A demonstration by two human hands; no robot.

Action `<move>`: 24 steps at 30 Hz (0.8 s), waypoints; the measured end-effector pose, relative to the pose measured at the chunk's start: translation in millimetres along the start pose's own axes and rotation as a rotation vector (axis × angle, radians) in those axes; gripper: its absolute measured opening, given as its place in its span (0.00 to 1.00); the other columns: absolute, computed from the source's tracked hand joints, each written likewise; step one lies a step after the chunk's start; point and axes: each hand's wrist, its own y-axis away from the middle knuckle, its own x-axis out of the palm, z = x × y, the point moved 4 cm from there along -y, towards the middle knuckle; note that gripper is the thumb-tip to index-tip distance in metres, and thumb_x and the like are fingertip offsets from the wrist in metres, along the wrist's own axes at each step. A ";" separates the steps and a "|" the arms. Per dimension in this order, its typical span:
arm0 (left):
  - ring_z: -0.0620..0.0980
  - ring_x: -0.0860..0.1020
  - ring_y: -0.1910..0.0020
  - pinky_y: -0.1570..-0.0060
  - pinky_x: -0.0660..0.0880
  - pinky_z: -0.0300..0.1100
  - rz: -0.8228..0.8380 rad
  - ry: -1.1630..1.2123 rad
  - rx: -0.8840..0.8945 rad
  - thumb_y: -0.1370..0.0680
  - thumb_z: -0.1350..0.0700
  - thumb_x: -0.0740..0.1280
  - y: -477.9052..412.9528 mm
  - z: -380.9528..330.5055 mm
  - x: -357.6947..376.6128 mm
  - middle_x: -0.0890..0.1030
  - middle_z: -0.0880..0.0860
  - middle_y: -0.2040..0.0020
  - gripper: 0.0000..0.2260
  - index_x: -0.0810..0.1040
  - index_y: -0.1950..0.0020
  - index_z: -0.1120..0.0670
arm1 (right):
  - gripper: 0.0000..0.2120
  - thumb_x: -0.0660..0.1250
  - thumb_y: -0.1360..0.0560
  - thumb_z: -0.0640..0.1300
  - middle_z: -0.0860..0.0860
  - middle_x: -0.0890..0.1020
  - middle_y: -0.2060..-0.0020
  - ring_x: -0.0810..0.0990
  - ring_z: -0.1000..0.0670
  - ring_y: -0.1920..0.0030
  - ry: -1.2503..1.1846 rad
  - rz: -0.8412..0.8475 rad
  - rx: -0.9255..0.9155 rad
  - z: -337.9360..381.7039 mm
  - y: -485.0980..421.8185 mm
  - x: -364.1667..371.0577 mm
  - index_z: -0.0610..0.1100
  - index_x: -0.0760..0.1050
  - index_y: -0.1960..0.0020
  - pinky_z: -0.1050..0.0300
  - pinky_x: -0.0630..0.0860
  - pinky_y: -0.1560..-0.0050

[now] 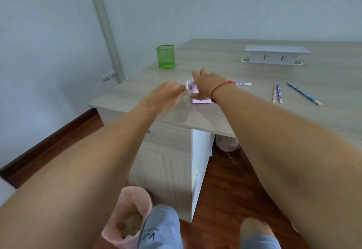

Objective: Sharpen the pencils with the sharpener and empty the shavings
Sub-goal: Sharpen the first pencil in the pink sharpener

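Note:
A pink crank sharpener [201, 101] stands near the left front of the wooden desk [244, 111]. My right hand [207, 84] grips its body from above. My left hand [168, 92] pinches the crank handle on the sharpener's left side; the hand is blurred. A purple patterned pencil [243, 84] sticks out of the sharpener's right side, mostly hidden by my right wrist. To the right lie two pencils side by side [277, 93] and one blue pencil [303, 93].
A green mesh pencil holder [165, 56] stands at the desk's back left. A white socket box [276, 55] sits at the back. On the floor below, a pink-lined bin [129, 215] holds brownish shavings. My feet in slippers are beside it.

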 end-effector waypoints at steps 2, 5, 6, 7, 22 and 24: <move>0.65 0.77 0.61 0.62 0.70 0.51 0.014 -0.018 -0.009 0.20 0.57 0.58 -3.2 1.4 0.7 0.79 0.66 0.59 0.12 0.76 0.55 0.64 | 0.31 0.68 0.28 0.57 0.42 0.70 0.36 0.75 0.38 0.38 0.003 -0.013 0.002 -0.1 -0.2 0.8 0.42 0.63 0.32 0.47 0.73 0.42; 0.65 0.76 0.61 0.64 0.65 0.48 0.078 -0.061 -0.033 0.19 0.56 0.58 -9.5 1.7 -2.2 0.79 0.67 0.60 0.14 0.77 0.56 0.65 | 0.29 0.67 0.28 0.55 0.43 0.70 0.37 0.76 0.40 0.39 0.007 -0.041 0.009 -0.4 0.9 -0.3 0.42 0.64 0.33 0.49 0.73 0.43; 0.64 0.76 0.60 0.63 0.64 0.47 0.099 -0.063 -0.051 0.19 0.56 0.58 -10.7 1.3 -3.3 0.79 0.66 0.59 0.14 0.77 0.55 0.65 | 0.29 0.67 0.28 0.54 0.43 0.71 0.37 0.76 0.40 0.39 0.007 -0.053 0.009 -0.4 1.5 -0.4 0.42 0.64 0.33 0.49 0.73 0.44; 0.64 0.77 0.59 0.63 0.64 0.46 0.122 -0.064 -0.068 0.19 0.56 0.58 -11.6 0.8 -4.5 0.79 0.66 0.58 0.14 0.78 0.55 0.65 | 0.28 0.66 0.28 0.54 0.44 0.71 0.37 0.76 0.40 0.39 0.004 -0.061 0.008 -0.2 2.1 -0.7 0.42 0.64 0.33 0.50 0.73 0.44; 0.61 0.78 0.46 0.49 0.73 0.48 0.304 -0.085 -0.188 0.20 0.52 0.57 -44.4 20.2 44.7 0.80 0.61 0.44 0.14 0.76 0.42 0.57 | 0.28 0.66 0.29 0.61 0.46 0.74 0.40 0.79 0.41 0.44 0.019 -0.232 -0.011 1.8 0.5 1.9 0.43 0.69 0.37 0.50 0.72 0.48; 0.61 0.79 0.49 0.55 0.72 0.46 0.282 -0.156 -0.189 0.22 0.53 0.60 -56.6 25.2 40.2 0.80 0.61 0.46 0.11 0.75 0.43 0.56 | 0.27 0.66 0.29 0.60 0.46 0.75 0.42 0.79 0.41 0.45 0.020 -0.248 -0.010 -0.3 0.0 3.5 0.43 0.69 0.38 0.51 0.71 0.51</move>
